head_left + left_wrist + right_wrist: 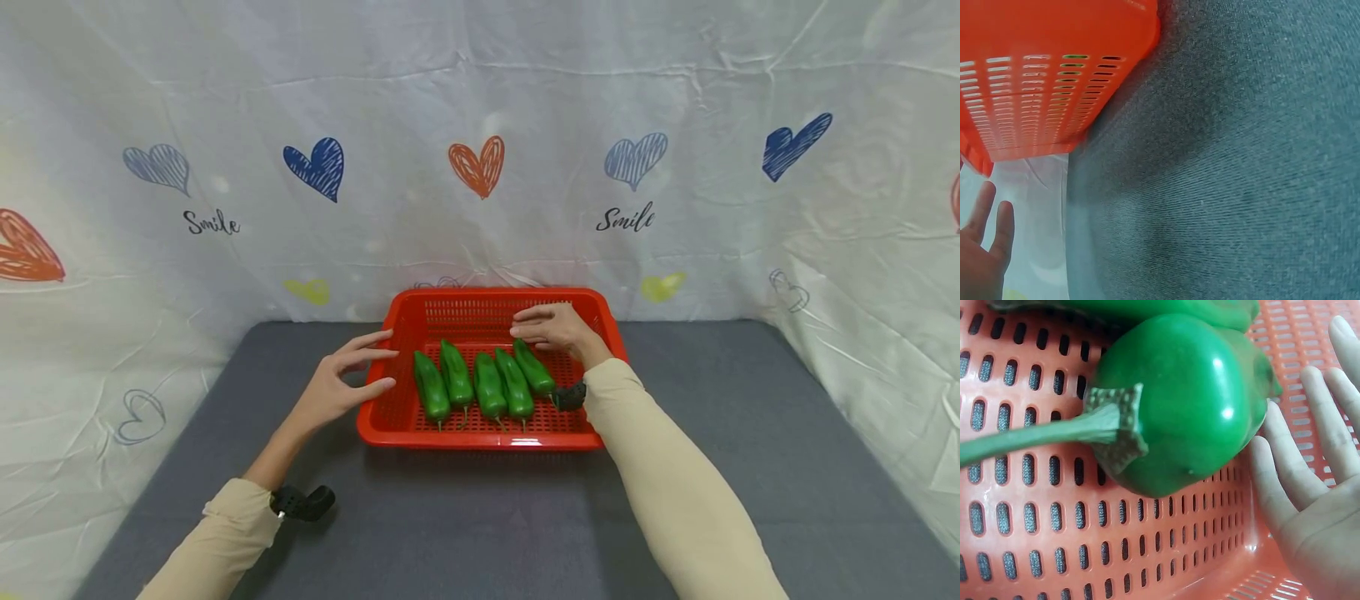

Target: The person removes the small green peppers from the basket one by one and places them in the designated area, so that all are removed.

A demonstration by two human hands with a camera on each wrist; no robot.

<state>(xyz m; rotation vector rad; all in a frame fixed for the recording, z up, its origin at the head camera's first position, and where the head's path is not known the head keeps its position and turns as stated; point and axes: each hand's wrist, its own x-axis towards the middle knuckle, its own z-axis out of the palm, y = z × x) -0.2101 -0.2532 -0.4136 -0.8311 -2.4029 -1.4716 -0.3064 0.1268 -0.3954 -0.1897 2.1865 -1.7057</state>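
Note:
Several long green peppers point(489, 387) lie side by side in a red slotted plastic basket point(480, 438), stems toward the near side. Beside the basket's left rim is my left hand point(341, 377), fingers spread and holding nothing. The left wrist view shows that hand point(985, 253) near the basket's outer wall point(1054, 37). Over the right part of the basket reaches my right hand point(558, 330), its fingers extended at the far tip of the rightmost pepper point(534, 368). In the right wrist view, the fingertips come right beside this pepper point(1179, 406), not curled round it.
The basket stands on a dark grey table point(465, 517) near its far edge. Behind and at both sides hangs a white cloth point(397, 100) printed with hearts and "Smile". A black strapped device point(302, 503) sits on the left wrist, another point(570, 397) on the right.

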